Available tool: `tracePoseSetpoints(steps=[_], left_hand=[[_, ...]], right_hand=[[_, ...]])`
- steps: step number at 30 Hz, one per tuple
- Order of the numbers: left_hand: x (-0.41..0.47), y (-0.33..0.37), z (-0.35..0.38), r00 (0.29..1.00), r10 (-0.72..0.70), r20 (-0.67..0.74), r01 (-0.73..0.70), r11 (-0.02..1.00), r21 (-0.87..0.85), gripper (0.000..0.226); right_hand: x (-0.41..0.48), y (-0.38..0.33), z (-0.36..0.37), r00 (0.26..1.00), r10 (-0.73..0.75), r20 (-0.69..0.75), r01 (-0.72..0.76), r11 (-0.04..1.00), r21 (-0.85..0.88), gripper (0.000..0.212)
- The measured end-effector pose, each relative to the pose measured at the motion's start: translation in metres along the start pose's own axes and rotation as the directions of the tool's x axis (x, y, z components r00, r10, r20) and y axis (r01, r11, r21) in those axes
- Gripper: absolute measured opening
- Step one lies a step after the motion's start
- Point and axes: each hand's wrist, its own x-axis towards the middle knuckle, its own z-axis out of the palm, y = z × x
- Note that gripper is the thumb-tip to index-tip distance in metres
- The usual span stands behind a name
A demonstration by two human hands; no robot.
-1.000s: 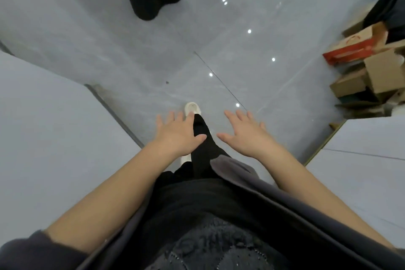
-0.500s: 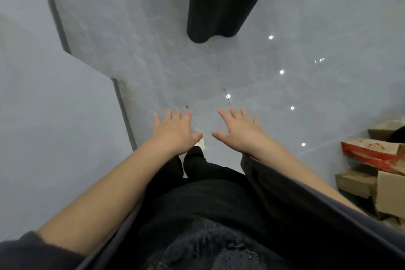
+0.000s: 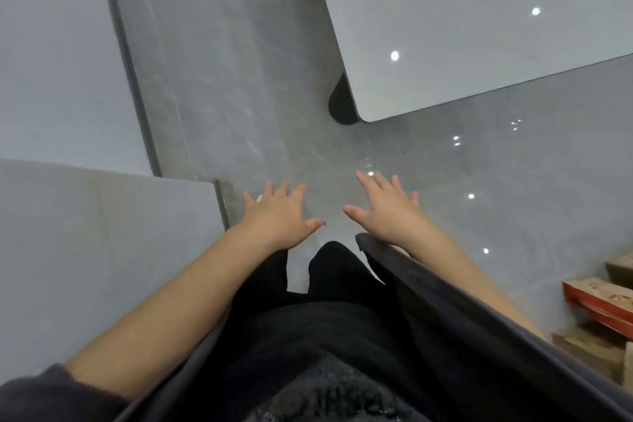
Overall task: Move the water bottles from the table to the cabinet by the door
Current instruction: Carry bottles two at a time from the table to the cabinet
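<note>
Both hands spread wide and empty, the right hand [image 3: 394, 212] nearer than the left hand [image 3: 279, 216] to the desk [image 3: 479, 27] ahead-right; no bottles visible.

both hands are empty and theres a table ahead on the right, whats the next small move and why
Probably step forward and turn right toward the table. The left hand and right hand are open, held out over the glossy floor, carrying nothing. No water bottle shows in this view; only the near corner of the tabletop is visible, and it is bare, so any bottles would lie farther along it.
</note>
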Motion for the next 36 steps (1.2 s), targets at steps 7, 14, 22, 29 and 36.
tracePoseSetpoints(steps=[7,14,22,29,36], left_hand=[[0.049,-0.012,-0.097,0.997,0.080,0.008,-0.081,0.995,0.052,0.076],[0.110,-0.023,-0.191,0.994,0.111,-0.019,-0.109,0.991,0.078,0.074],[0.170,-0.036,-0.306,0.990,0.135,0.037,-0.139,0.981,0.137,0.074],[0.226,-0.071,-0.392,0.944,0.326,0.046,-0.328,0.914,0.239,0.072],[0.278,-0.085,-0.509,0.851,0.517,0.098,-0.507,0.757,0.413,0.069]], right_hand=[[0.044,-0.046,-0.062,1.000,0.002,-0.021,-0.001,0.998,0.065,0.074],[0.103,-0.075,-0.148,0.996,-0.038,-0.077,0.044,0.996,0.082,0.074],[0.177,-0.106,-0.245,0.998,-0.019,-0.059,0.023,0.997,0.075,0.073],[0.239,-0.149,-0.315,0.991,0.126,-0.043,-0.112,0.963,0.244,0.073],[0.276,-0.193,-0.382,0.952,0.300,-0.059,-0.222,0.811,0.541,0.072]])
